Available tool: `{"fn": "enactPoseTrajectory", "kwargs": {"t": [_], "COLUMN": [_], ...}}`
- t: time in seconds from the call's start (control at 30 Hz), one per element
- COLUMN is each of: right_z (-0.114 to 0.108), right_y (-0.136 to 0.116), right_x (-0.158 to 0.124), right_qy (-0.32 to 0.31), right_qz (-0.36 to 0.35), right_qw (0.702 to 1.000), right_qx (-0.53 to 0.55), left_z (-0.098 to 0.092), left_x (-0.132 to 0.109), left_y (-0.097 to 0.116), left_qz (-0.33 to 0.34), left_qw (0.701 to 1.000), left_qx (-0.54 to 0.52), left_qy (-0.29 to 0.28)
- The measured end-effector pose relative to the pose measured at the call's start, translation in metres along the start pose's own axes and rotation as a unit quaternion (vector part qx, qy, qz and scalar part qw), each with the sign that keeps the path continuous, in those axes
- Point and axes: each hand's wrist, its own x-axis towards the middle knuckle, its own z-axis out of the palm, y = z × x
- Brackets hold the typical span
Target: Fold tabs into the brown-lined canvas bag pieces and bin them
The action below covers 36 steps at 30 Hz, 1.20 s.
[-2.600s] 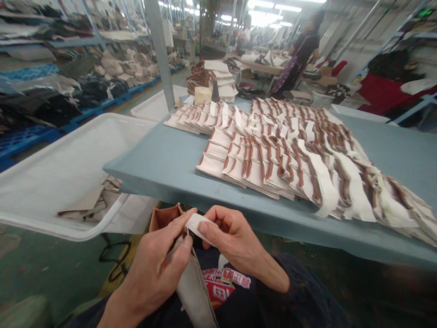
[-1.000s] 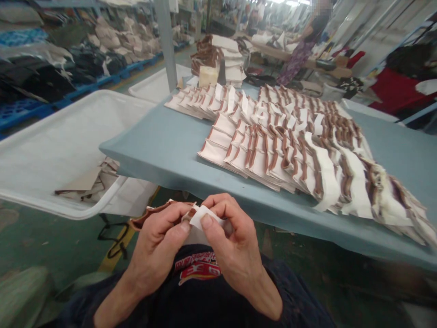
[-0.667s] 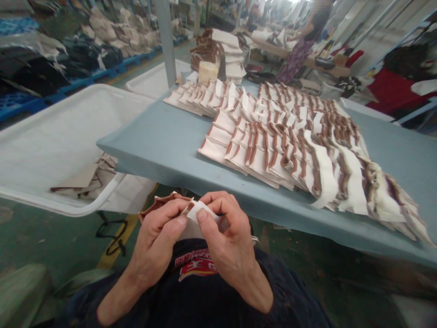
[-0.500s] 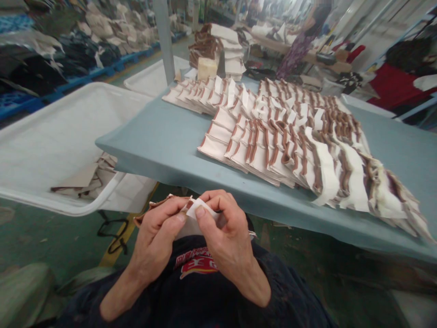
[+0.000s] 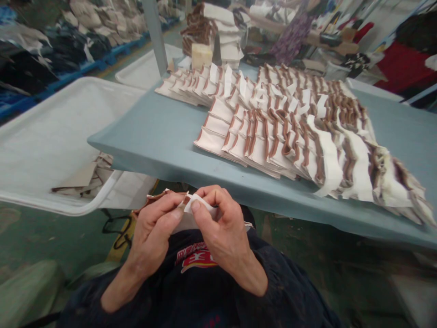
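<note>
While left grip [image 5: 153,227] pinches fabric [image 5: 183,222], white strip [image 5: 190,204] lies inside right grip [image 5: 223,228].

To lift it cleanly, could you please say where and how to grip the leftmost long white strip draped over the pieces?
Probably pinch the white strip by its lower end, from the near side of the table: that end lies uncovered along the front of the fabric pieces.
</note>
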Motion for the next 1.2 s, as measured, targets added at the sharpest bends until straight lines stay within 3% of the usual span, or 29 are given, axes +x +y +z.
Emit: {"fn": "enactPoseTrajectory", "kwargs": {"t": [0.17, 0.43, 0.7, 0.87, 1.07, 1.2], "right_z": [-0.002, -0.004, -0.004, -0.005, -0.006, -0.005], "right_y": [-0.001, 0.002, 0.006, 0.001, -0.002, -0.001], "right_x": [-0.001, 0.001, -0.002, 0.0, 0.009, 0.008], "right_qy": [-0.002, -0.016, -0.048, -0.084, -0.156, -0.159], "right_qz": [0.006, 0.045, 0.093, 0.078, 0.094, 0.119], "right_qw": [1.0, 0.998, 0.988, 0.989, 0.975, 0.971], "right_qx": [0.001, 0.049, 0.11, 0.099, 0.129, 0.134], "left_z": [0.002, 0.011, 0.009, 0.003, 0.0, -0.003], "left_x": [0.002, 0.009, 0.004, -0.001, -0.008, -0.011], "left_y": [0.005, 0.016, 0.006, 0.005, 0.007, 0.012], "left_qz": [-0.004, 0.049, 0.13, 0.152, 0.178, 0.194], "left_qw": [1.0, 0.996, 0.983, 0.979, 0.976, 0.972], "left_qx": [-0.019, 0.08, 0.118, 0.116, 0.115, 0.134], "left_qy": [-0.017, 0.012, 0.048, 0.068, 0.054, 0.005]}}
